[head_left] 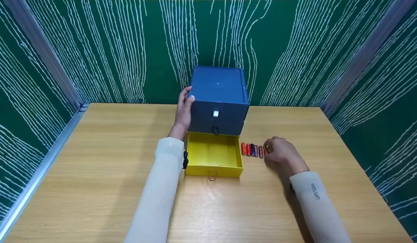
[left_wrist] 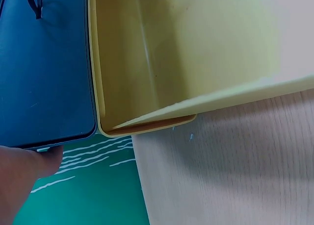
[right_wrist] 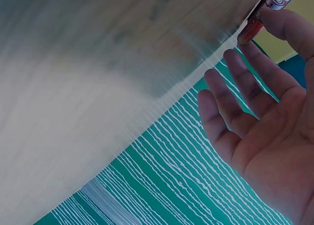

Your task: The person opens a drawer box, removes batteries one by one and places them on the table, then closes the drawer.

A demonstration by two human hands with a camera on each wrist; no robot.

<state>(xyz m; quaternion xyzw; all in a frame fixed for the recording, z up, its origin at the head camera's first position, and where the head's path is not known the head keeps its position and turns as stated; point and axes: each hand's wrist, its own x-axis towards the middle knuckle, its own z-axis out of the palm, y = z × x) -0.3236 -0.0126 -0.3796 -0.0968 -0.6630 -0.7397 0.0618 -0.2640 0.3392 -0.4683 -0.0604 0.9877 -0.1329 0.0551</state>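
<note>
A blue drawer cabinet [head_left: 218, 84] stands at the back of the table, its yellow bottom drawer [head_left: 213, 171] pulled out toward me. No contents show in the drawer. My left hand [head_left: 183, 113] rests against the cabinet's left side, fingers extended along it. To the right of the drawer, several batteries [head_left: 248, 149] in red and dark colours lie side by side in a row. At the right end of that row, my right hand [head_left: 281, 150] pinches a red battery [right_wrist: 251, 31] between thumb and index finger. Its other fingers spread loosely in the right wrist view.
A wooden table [head_left: 103, 168] carries everything. Green walls [head_left: 154, 67] with white wavy lines rise behind and at both sides. The upper drawer has a white knob [head_left: 215, 114], and a dark loop [head_left: 215, 130] hangs below it. Another loop [head_left: 212, 176] is on the yellow drawer's front.
</note>
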